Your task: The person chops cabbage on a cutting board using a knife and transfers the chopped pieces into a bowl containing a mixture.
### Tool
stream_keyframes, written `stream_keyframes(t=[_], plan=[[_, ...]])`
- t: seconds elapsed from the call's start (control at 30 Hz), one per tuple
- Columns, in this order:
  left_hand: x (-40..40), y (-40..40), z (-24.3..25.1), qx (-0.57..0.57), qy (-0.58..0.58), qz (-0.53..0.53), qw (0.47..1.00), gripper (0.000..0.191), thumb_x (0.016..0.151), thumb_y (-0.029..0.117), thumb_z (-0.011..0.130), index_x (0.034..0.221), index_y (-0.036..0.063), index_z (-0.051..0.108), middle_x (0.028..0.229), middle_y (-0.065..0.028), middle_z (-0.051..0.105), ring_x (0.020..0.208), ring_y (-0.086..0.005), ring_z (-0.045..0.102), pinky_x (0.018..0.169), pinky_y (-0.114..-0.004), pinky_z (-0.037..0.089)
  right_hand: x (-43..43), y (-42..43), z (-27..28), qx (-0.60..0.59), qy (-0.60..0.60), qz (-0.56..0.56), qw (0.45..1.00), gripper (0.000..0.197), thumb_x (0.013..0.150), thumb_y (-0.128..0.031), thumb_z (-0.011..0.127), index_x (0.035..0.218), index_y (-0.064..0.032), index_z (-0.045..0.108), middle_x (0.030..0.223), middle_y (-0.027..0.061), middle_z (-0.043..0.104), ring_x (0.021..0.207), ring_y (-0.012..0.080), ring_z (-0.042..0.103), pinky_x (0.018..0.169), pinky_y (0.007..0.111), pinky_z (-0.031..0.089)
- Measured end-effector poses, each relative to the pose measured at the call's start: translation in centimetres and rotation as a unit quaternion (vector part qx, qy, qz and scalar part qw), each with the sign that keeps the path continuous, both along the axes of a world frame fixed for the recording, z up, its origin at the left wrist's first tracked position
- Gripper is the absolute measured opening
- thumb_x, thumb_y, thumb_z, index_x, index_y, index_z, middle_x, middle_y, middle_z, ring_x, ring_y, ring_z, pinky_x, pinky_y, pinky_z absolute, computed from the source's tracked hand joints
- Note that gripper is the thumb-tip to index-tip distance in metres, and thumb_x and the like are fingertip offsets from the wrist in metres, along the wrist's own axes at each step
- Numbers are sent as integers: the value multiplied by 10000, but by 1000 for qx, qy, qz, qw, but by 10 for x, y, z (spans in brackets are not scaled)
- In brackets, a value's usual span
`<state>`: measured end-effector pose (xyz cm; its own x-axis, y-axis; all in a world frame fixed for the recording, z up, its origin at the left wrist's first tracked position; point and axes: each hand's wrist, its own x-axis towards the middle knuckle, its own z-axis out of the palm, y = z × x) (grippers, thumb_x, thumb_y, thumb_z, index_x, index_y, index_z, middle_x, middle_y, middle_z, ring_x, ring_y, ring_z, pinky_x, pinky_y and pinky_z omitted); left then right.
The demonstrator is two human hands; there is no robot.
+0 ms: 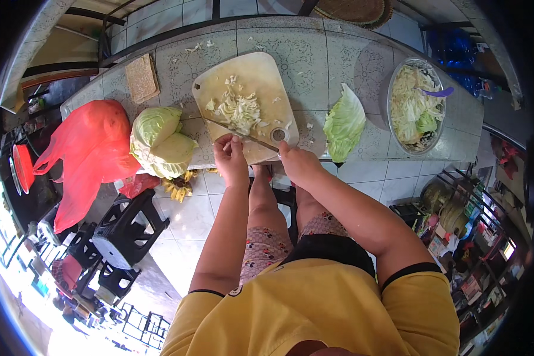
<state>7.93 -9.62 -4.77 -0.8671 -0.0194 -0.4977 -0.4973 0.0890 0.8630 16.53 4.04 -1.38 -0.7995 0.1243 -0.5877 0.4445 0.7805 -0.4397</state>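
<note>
My right hand (297, 162) grips the handle of a kitchen knife (254, 139), whose blade slants up to the left over the near part of a pale cutting board (264, 75). Beside the blade's near edge is my left hand (230, 158), thumb and fingers bent close to the metal; whether they pinch anything is unclear. A small heap of shredded cabbage (239, 109) lies on the board just beyond the knife, with loose bits scattered around it. To the left sits a cut cabbage head (160, 140). One loose cabbage leaf (345, 122) rests to the right of the board.
A metal bowl (389, 104) holding shredded cabbage and a purple-handled utensil (436, 92) stands at the tiled counter's (293, 38) right. At left are a filled red plastic bag (102, 133) and a tan folded cloth or pad (142, 79). Black plastic stools (124, 231) and bananas (177, 189) are below.
</note>
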Motion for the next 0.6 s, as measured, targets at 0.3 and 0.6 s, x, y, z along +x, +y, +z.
stream_keyframes(t=[0.3,0.6], plan=[[1,-3,0,-196,224,-150,943,260,772,19,631,1005,31,516,938,-102,558,804,-171,565,682,-257,524,-12,23,-4,-115,-36,-14,993,317,859,-240,493,1020,30,448,818,239,613,776,393,606,691,478,469],[3,-9,-3,-199,235,-151,939,288,729,22,654,975,15,504,919,-110,556,813,-202,586,657,-286,541,-23,30,2,-110,-46,-2,993,348,851,-304,527,989,15,497,904,227,613,859,372,602,758,455,469]])
